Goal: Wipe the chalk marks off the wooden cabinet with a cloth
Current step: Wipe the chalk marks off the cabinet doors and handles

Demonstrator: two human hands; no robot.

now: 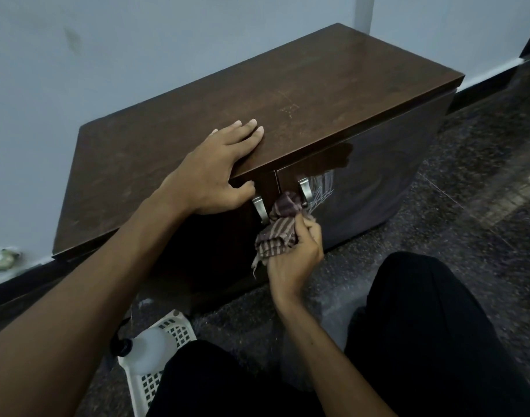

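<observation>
Dark brown wood makes the cabinet [332,85], which stands on a speckled dark floor [483,176] with its back against a pale blue wall [137,55]. The chalk marks [322,188] are thin white lines on the glossy right door, near its upper edge and just to the right of the right metal handle [304,191]. Some fainter pale marks [289,109] show on the top, near its middle.

The left hand [215,173] rests on the front edge of the top. Its fingers [245,132] lie straight and flat on the wood, and its thumb lies below the edge, on the left door. The left metal handle [260,210] is just beside this thumb.

The right hand [295,257] grips a bunched striped cloth [280,227], brown with pale lines, its fingers curled tightly round it. The upper end of the cloth touches the front between the two handles, close to the chalk marks.

At the near lower edge of the view a white plastic basket [179,329] stands on the floor and holds a white bottle [148,347] with a black cap [122,346]. The person's knees in black trousers [423,326] are in front of the cabinet.
</observation>
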